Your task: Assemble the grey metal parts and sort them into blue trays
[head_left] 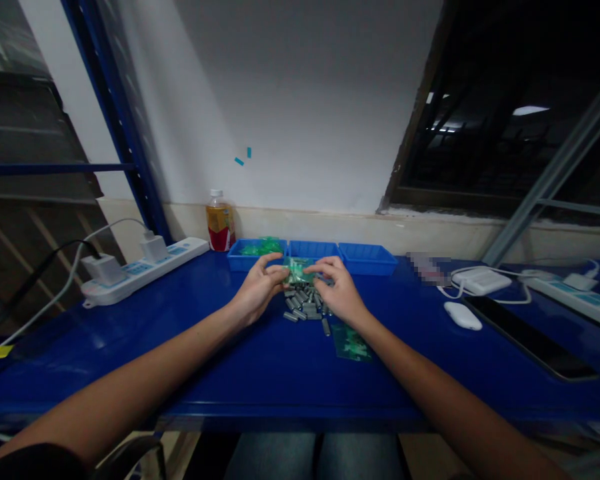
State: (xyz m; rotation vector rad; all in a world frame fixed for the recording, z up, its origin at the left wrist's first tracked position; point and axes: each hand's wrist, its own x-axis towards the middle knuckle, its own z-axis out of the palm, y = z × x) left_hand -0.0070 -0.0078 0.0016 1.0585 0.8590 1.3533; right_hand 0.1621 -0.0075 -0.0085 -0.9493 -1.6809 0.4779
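A small clear plastic bag with green bits (pixel 300 271) is held up between my two hands, above the table. My left hand (pixel 260 288) pinches its left side, and the fingers of my right hand (pixel 340 288) grip its right side. Right below lies a loose pile of short grey metal cylinders (pixel 307 308), partly hidden by the bag and my fingers. Under my right forearm, another flat green plastic bag (pixel 351 343) lies on the table, partly covered by the arm.
Three joined blue bins (pixel 367 260) stand behind my hands; the left one holds green bags (pixel 260 247). A drink bottle (pixel 221 221) and a power strip (pixel 145 270) are at left. At right lie a phone (pixel 530 337), a white earbud case (pixel 463 315) and a charger (pixel 480 281).
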